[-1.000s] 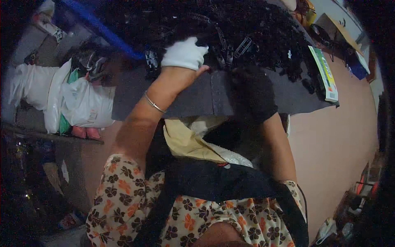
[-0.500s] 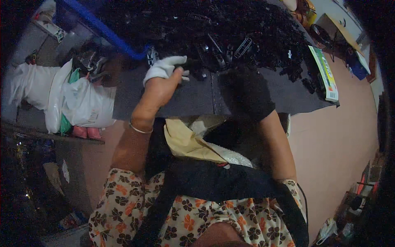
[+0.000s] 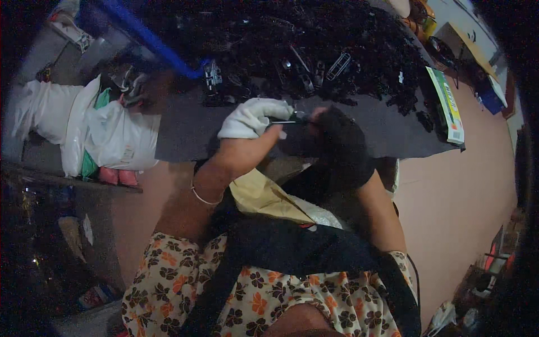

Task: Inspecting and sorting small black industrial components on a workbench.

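Observation:
My left hand (image 3: 252,126), in a white glove with the thumb bare, is closed on a small dark part (image 3: 288,119) with a thin bright edge. My right hand (image 3: 345,137), in a black glove with bare fingertips, meets it from the other side. Its fingertips are pinched at the right end of the dark part. The part's exact kind is too small and dark to make out. Both hands are above the near side of a table with a dark grey cover (image 3: 188,132). Just beyond them lies a wide heap of small black parts (image 3: 247,45).
A blue bin edge (image 3: 151,45) slants in at the upper left. Beside the table stand white plastic bags (image 3: 120,137). A green and yellow printed strip (image 3: 446,104) lies along the right edge. Tan paper (image 3: 261,196) and bubble wrap (image 3: 323,215) are below the table's near edge.
My left hand has moved right and nearer, and its fingers have closed round the small dark part. My right hand has drawn its fingertips in to meet the part.

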Demonstrator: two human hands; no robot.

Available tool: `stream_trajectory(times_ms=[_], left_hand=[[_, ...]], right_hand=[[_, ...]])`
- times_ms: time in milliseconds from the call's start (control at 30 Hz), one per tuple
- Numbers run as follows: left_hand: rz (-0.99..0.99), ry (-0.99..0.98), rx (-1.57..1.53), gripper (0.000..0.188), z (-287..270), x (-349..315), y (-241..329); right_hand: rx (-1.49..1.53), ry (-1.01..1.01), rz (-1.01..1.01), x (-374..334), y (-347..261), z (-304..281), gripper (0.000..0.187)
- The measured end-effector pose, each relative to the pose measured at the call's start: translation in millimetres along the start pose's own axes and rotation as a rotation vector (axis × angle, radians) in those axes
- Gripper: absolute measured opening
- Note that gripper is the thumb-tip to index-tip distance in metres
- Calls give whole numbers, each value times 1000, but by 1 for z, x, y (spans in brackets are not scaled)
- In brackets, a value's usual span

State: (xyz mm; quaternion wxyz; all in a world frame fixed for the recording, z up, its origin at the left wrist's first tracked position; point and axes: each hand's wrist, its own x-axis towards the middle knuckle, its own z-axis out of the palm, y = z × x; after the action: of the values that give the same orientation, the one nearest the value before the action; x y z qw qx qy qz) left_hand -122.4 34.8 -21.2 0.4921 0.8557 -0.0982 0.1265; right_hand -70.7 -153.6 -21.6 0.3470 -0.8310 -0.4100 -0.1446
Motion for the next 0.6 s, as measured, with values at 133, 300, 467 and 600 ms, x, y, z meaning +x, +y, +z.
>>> stream_trajectory(times_ms=[133, 300, 467, 600], left_hand=[[76, -46, -57, 24, -2, -3, -4], [-105, 84, -400, 32, 6, -2, 6], [83, 78, 98, 42, -1, 0, 9], [169, 74, 244, 41, -3, 1, 5]], right_hand=[[77, -16, -156, -3, 1, 0, 17], [106, 26, -224, -9, 7, 7, 19], [40, 139, -245, -9, 4, 6, 22], [41, 70, -265, -5, 4, 4, 22]])
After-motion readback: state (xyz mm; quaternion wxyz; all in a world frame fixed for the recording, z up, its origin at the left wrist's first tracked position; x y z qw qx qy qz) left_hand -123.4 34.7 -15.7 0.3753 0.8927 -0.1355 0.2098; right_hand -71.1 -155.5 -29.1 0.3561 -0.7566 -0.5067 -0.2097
